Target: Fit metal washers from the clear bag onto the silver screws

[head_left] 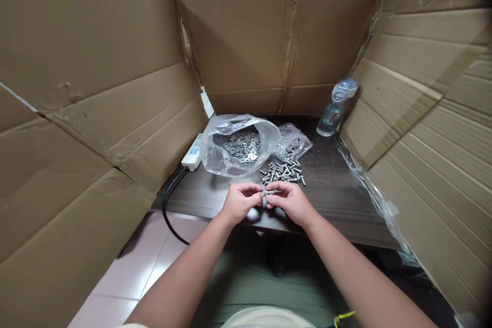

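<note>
The desk (342, 184) carried an open bag (210, 152) toward its far edge. Above the near edge, the left hand (241, 202) and right hand (291, 201) pinched a metal screw (269, 192), probably light, rigid, slick, and best gripped around its shank.

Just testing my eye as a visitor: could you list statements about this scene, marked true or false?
The left hand and right hand meet at a small bolt. True.
The open plastic bag holds metal washers. True.
The water bottle stands left of that bag. False: the water bottle stands right.
Loose bolts lie on the dark table. True.
The power strip sits right of the bag. False: the power strip is left.
</note>
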`<move>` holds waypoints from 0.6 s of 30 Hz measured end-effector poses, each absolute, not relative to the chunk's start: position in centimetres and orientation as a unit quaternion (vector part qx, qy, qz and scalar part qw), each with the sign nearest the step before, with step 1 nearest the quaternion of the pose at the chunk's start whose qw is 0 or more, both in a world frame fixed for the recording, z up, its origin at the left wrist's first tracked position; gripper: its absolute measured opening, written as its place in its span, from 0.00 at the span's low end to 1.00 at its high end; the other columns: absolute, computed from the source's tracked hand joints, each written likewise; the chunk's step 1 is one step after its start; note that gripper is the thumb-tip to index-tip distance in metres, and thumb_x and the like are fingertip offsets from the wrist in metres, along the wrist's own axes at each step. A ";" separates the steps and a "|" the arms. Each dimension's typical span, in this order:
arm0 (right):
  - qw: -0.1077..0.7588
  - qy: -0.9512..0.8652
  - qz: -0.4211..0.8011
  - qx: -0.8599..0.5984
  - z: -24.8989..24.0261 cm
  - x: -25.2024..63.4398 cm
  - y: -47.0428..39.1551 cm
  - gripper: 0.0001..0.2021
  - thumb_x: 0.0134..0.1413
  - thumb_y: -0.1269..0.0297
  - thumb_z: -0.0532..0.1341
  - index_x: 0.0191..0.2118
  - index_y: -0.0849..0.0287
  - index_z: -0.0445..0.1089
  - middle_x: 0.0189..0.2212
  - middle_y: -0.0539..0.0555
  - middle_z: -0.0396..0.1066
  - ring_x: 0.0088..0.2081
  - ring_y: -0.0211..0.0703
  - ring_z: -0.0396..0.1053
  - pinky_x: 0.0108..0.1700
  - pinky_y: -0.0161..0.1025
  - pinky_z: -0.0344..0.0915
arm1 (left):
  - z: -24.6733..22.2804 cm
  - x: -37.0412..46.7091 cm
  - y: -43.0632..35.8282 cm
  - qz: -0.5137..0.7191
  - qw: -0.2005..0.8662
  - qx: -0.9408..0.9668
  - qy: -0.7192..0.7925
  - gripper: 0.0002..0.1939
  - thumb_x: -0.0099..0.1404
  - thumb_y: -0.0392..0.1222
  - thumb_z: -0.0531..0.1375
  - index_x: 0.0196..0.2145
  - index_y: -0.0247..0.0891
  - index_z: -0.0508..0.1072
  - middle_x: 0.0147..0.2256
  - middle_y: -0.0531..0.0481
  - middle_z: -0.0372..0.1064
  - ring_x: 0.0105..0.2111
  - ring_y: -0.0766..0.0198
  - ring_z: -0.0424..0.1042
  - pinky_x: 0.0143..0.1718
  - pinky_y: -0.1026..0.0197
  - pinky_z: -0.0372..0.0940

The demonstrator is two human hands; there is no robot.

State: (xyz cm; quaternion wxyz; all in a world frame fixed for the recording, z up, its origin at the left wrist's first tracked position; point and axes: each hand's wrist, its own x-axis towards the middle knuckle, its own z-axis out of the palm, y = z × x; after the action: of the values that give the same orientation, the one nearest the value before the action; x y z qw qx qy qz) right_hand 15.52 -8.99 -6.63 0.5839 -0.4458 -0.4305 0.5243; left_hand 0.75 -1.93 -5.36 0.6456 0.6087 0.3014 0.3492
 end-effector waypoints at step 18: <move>0.582 -0.400 0.552 -0.444 -6.9 15.5 -8.8 0.16 0.39 0.60 0.68 0.34 0.64 0.71 0.19 0.51 0.70 0.19 0.36 0.67 0.22 0.34 0.64 | -5.9 0.5 -1.8 0.340 0.603 0.668 0.272 0.09 0.51 0.41 0.65 0.26 0.31 0.74 0.23 0.50 0.67 0.20 0.70 0.64 0.22 0.67 0.61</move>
State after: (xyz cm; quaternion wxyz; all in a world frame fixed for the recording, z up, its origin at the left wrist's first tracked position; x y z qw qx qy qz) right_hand 15.48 -8.79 -6.86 0.5817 -0.4438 -0.4003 0.5518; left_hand 0.46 -1.79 -5.89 0.6032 0.6682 0.2722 0.3398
